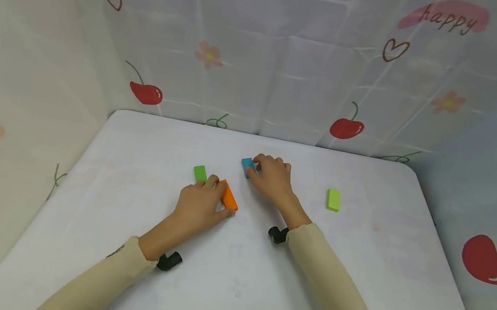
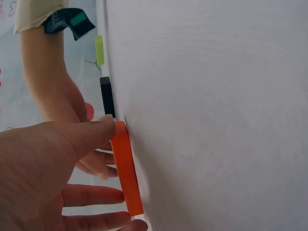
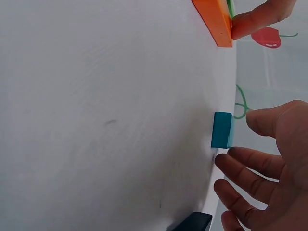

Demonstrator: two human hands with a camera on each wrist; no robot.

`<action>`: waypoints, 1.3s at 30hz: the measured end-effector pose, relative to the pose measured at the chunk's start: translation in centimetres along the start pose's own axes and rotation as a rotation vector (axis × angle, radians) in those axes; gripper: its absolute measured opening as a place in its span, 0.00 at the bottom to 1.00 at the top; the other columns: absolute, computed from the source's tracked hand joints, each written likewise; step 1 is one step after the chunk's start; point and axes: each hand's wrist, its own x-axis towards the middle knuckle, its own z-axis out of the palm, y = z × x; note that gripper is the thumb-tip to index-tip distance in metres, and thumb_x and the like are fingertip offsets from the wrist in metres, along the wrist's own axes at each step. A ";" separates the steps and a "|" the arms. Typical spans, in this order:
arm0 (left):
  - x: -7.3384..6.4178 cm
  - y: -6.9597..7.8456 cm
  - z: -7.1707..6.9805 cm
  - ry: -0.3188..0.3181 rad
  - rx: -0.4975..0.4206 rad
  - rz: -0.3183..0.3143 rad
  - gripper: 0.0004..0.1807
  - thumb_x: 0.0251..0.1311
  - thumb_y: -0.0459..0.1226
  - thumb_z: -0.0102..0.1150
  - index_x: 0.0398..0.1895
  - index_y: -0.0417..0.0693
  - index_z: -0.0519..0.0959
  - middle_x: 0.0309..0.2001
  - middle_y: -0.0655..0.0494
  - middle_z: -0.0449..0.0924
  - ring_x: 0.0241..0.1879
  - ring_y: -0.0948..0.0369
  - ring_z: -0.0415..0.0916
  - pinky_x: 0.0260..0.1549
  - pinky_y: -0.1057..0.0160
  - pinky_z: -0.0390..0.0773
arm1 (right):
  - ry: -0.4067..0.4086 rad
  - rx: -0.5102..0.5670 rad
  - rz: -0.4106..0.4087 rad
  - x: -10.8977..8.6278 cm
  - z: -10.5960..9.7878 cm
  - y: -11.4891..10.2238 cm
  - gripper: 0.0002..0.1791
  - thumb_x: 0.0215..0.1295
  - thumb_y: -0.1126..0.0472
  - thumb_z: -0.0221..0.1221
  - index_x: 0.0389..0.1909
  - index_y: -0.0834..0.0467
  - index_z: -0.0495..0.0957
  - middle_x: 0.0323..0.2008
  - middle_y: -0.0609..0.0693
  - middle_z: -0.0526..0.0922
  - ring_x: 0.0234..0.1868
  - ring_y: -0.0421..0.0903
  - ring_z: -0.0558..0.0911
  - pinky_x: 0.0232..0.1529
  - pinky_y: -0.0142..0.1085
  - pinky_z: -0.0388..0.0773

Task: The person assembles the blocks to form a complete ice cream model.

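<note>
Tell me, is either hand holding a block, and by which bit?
The left hand holds the orange block near its two ends. The right hand is at the blue block, grip unclear.

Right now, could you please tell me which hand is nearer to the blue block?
The right hand: it is close beside the blue block, on its right. The left hand is farther off, nearer the camera and leftward, holding the orange block.

- White, round-cornered tabletop (image 1: 401, 277)
- Pale, creased backdrop sheeting (image 1: 267, 43) — hanging behind and along both sides
- Printed there: red cherries (image 1: 345, 128) with green stems, peach flowers (image 1: 448, 103) with yellow centres, brown "happy" lettering (image 1: 449, 19) over pink patches (image 1: 479, 17)
</note>
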 end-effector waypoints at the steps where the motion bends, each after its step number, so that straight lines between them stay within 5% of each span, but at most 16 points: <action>1: 0.0 0.0 0.0 0.000 0.006 0.000 0.42 0.62 0.68 0.68 0.66 0.47 0.81 0.61 0.46 0.81 0.42 0.49 0.85 0.33 0.50 0.86 | -0.004 -0.003 0.008 0.4 0.1 -0.1 0.24 0.77 0.43 0.62 0.62 0.54 0.82 0.48 0.51 0.88 0.52 0.56 0.80 0.61 0.54 0.69; 16: -0.2 -0.2 -0.1 0.014 -0.023 -0.001 0.40 0.62 0.66 0.71 0.64 0.47 0.81 0.60 0.47 0.81 0.43 0.50 0.83 0.35 0.50 0.86 | -0.024 0.036 0.076 2.0 1.0 -0.4 0.21 0.75 0.45 0.65 0.59 0.54 0.83 0.44 0.52 0.88 0.50 0.56 0.81 0.61 0.53 0.72; 26: -0.1 -0.2 -0.5 -0.064 -0.125 -0.008 0.42 0.59 0.64 0.75 0.72 0.52 0.79 0.68 0.55 0.79 0.50 0.52 0.80 0.39 0.52 0.85 | -0.038 0.059 0.071 2.1 1.0 0.1 0.19 0.75 0.47 0.65 0.60 0.51 0.83 0.45 0.51 0.88 0.51 0.56 0.80 0.61 0.54 0.70; 39: -0.5 0.5 -0.2 -0.116 -0.196 0.124 0.41 0.60 0.63 0.75 0.73 0.59 0.79 0.73 0.59 0.77 0.61 0.53 0.78 0.58 0.51 0.84 | -0.088 0.066 0.047 1.7 0.2 0.8 0.18 0.78 0.49 0.63 0.64 0.43 0.86 0.50 0.52 0.88 0.55 0.58 0.80 0.65 0.60 0.65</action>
